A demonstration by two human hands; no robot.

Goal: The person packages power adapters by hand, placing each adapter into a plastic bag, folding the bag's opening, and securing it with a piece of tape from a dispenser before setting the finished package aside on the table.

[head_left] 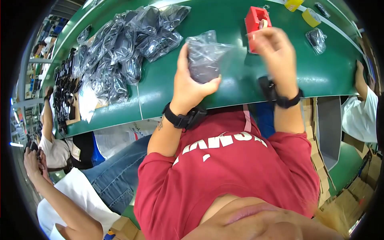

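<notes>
The left hand (188, 86) holds a small dark object wrapped in a clear plastic bag (204, 56), above the near edge of the green table (224, 86). The thumb is on the left side of the bag and the fingers close around its right and lower side, so the grip is firm but not tight. The bag stands nearly upright in the hand, with its long axis pointing away from the person, and its loose open top is crumpled above the fingers. The right hand (274, 50) is raised just to the right of the bag, near it but not touching it, and it is blurred. Its fingers seem bent and narrow, but I cannot tell if they pinch something. Directly behind this hand stands a red tape dispenser (256, 22), partly covered by it. So the bag's top lies to the left of the right hand, and the left hand is the one that carries it. A pile of similar bagged dark parts (124, 48) lies further left on the table, well apart. What is inside the held bag is hard to make out through the shiny plastic.
</notes>
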